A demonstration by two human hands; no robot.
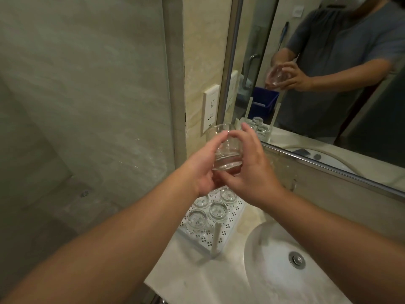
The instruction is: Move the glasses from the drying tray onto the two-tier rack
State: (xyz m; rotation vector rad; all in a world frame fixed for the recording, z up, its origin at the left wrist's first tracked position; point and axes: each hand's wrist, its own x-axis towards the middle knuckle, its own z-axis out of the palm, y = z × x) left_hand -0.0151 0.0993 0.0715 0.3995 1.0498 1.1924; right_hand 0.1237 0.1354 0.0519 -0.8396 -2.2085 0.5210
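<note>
A clear drinking glass [226, 150] is held up in the air between both hands, tilted with its thick base toward me. My left hand [202, 170] grips it from the left and my right hand [252, 170] from the right. Below the hands lies a white perforated tray [221, 234] on the counter, with several glasses [218, 210] standing upside down on it. A white upright post [215, 240] rises at the tray's near edge. My hands hide the tray's far end.
A white basin [274, 266] with a metal drain [297, 260] sits at the lower right. A wall mirror [328, 69] reflects me and the glasses. A wall socket [210, 107] is behind the glass. A glass shower wall [87, 106] fills the left.
</note>
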